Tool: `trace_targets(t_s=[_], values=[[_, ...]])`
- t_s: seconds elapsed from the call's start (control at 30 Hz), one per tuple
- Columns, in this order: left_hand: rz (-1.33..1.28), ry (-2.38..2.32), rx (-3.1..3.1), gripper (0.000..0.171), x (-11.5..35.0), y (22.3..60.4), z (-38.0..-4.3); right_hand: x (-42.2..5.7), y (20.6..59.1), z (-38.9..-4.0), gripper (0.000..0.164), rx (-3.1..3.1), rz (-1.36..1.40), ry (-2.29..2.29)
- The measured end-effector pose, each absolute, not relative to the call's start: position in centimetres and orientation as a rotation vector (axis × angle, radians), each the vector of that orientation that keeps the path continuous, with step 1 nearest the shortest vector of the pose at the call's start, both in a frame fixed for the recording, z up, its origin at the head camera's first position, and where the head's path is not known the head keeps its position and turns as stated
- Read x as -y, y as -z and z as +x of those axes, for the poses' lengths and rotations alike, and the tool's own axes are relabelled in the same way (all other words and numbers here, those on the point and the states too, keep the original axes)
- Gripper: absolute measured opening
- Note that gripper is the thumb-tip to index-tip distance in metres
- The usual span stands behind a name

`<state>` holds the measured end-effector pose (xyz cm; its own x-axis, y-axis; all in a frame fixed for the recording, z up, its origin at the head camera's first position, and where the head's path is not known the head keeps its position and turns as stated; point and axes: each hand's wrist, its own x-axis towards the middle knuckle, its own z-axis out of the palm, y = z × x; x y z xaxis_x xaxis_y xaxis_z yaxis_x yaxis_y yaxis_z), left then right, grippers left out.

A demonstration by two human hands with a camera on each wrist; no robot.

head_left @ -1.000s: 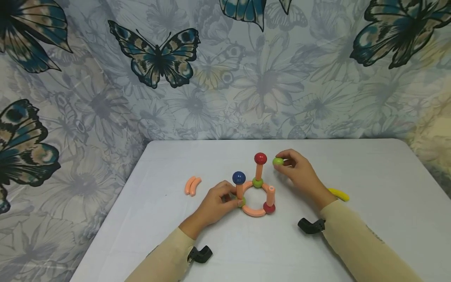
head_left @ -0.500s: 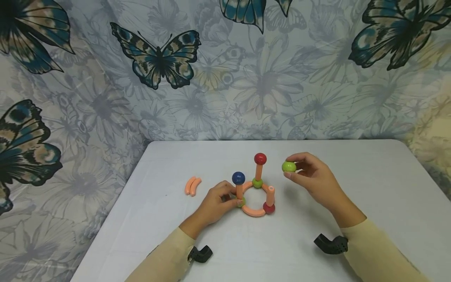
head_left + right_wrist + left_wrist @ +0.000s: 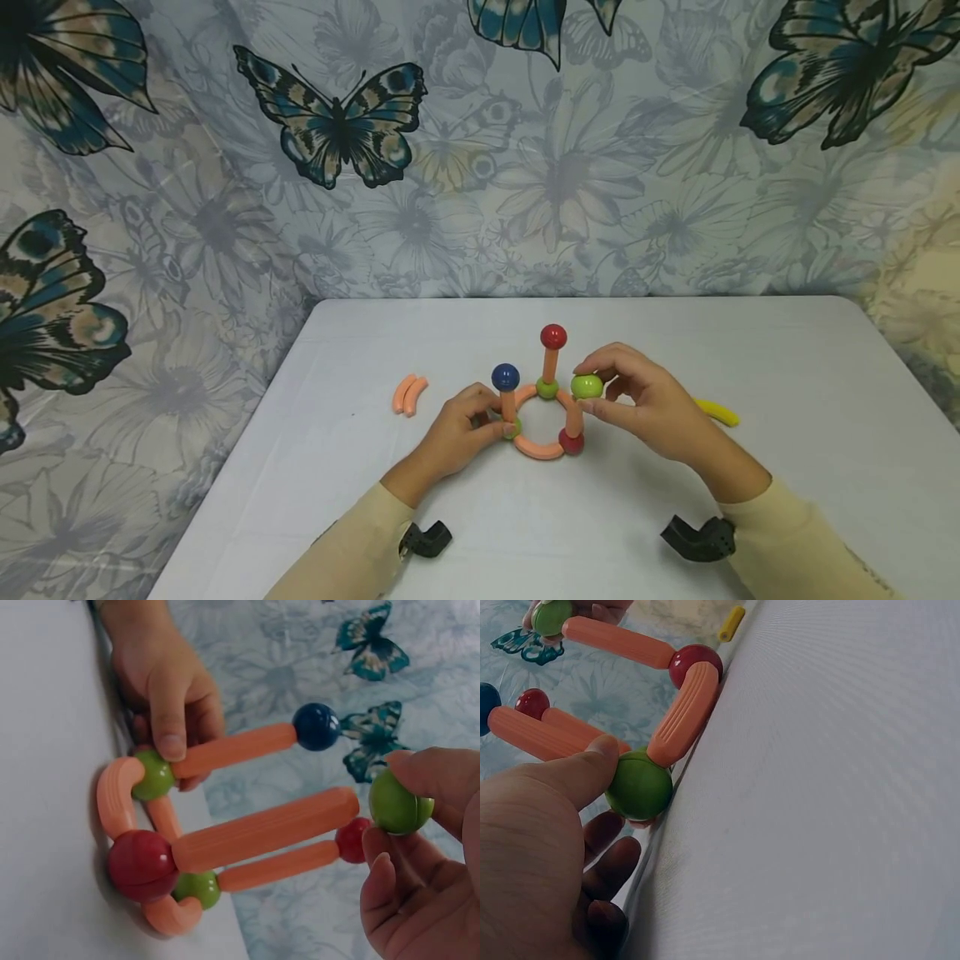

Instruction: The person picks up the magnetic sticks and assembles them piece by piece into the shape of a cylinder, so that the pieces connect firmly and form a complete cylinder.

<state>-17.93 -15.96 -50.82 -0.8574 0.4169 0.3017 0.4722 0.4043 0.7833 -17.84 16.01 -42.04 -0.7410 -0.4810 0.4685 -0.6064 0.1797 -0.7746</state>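
Observation:
A construction of orange rods and coloured balls stands on the table, its base a ring of curved rods point(image 3: 538, 451). Three straight rods rise from it, topped by a blue ball point(image 3: 506, 377) at the left and a red ball point(image 3: 553, 337) at the back; the front-right rod point(image 3: 262, 831) has a bare upper end and stands on a red ball point(image 3: 572, 441). My left hand point(image 3: 465, 429) pinches the green ball point(image 3: 639, 787) at the ring's left. Between thumb and fingers, my right hand point(image 3: 648, 408) holds another green ball point(image 3: 397, 802) close by the bare rod end, a small gap showing.
Two loose curved orange rods point(image 3: 416, 397) lie side by side to the left. A yellow curved rod point(image 3: 717, 412) lies beyond my right wrist, partly hidden. Butterfly-patterned cloth point(image 3: 450, 225) hangs behind the white table point(image 3: 360, 517).
My right hand first drew right and nearer with the green ball, then came left and down to the bare rod's top. My left hand keeps its hold on the ring's green ball.

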Motion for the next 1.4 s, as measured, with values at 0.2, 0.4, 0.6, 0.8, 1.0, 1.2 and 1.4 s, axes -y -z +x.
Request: trace_targets(t_s=[0.2, 0.4, 0.6, 0.8, 1.0, 1.2, 1.4], values=[[-0.811, 1.466, 2.590, 0.015, 16.1, 50.8, -17.9, -15.5, 42.1, -17.6, 0.040, 2.388, 1.079, -1.555], [-0.805, 1.466, 2.593, 0.016, 16.1, 50.7, -17.7, -15.4, 42.5, -17.6, 0.048, 2.432, 1.073, -1.544], [-0.808, 1.458, 2.586, 0.015, 16.1, 50.9, -17.8, -15.4, 42.9, -17.4, 0.051, 2.501, 1.014, -1.547], [-0.803, 1.473, 2.580, 0.015, 16.1, 51.0, -17.7, -15.7, 43.5, -17.2, 0.052, 2.606, 0.927, -1.560], [-0.804, 1.510, 2.570, 0.018, 16.1, 51.0, -17.6, -16.5, 45.8, -17.1, 0.048, 2.662, 0.868, -1.662], [-0.797, 1.565, 2.544, 0.020, 16.1, 51.0, -17.7, -16.4, 48.6, -17.3, 0.038, 2.705, 0.889, -1.669], [-0.779, 1.631, 2.528, 0.023, 16.5, 50.2, -17.7, -15.9, 49.9, -17.5, 0.037, 2.619, 0.964, -1.659]])
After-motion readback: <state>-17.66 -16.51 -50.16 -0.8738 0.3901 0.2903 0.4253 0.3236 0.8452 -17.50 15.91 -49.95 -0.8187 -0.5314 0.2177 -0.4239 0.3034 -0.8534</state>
